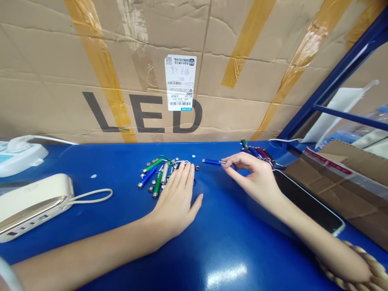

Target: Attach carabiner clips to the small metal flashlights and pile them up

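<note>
My right hand [254,176] pinches a slim blue mini flashlight [212,162] between thumb and fingers, its silver end pointing left above the blue table. Fingers stretched out, my left hand [177,198] lies palm down over the right part of a pile of mini flashlights and hides some of them. Out from under it show a green flashlight [157,184], a blue flashlight [148,176] and a silver flashlight [165,173], with carabiner clips. Small round silver pieces, like button cells [150,188], lie scattered among them.
A second bunch of coloured flashlights [257,152] lies behind my right hand. A phone [306,202] and a cardboard box [348,182] are at right. To the left stand a white power bank [36,202] and a power strip [24,157]. A large carton [157,40] blocks the back.
</note>
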The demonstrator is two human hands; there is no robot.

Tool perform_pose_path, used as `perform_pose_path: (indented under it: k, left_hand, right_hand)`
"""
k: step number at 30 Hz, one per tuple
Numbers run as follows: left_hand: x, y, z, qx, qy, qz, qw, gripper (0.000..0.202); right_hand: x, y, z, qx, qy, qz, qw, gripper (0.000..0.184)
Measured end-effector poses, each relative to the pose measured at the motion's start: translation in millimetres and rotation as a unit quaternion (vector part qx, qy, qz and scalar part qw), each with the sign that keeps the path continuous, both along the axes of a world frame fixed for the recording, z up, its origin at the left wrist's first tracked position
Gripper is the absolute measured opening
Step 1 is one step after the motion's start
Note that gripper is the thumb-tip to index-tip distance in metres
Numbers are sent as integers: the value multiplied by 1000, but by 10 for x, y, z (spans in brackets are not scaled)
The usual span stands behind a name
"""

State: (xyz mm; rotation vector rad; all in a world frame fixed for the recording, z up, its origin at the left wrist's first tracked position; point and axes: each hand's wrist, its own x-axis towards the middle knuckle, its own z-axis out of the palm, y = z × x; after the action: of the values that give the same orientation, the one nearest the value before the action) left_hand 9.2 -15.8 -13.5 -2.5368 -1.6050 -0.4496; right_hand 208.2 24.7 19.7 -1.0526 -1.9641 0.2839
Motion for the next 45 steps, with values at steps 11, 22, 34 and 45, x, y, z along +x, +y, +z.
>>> perform_pose_path:
  k: [11,22,34,45]
  left_hand:
    - [12,10,-7,-30,22,10,999,63]
    - [13,10,-27,-17,22,11,1000,61]
    - [4,14,11,-20,42,-15,999,55]
    - [11,-7,40,-28,32,-31,999,53]
  right_hand:
    - [-8,73,-100,-37,51,18,998,9]
    - [-58,28,-131,-14,-14,62,998,12]
    - [31,53,-126,-3,-101,48,994,12]
    - [117,122,-171,-4,-230,-20,973,19]
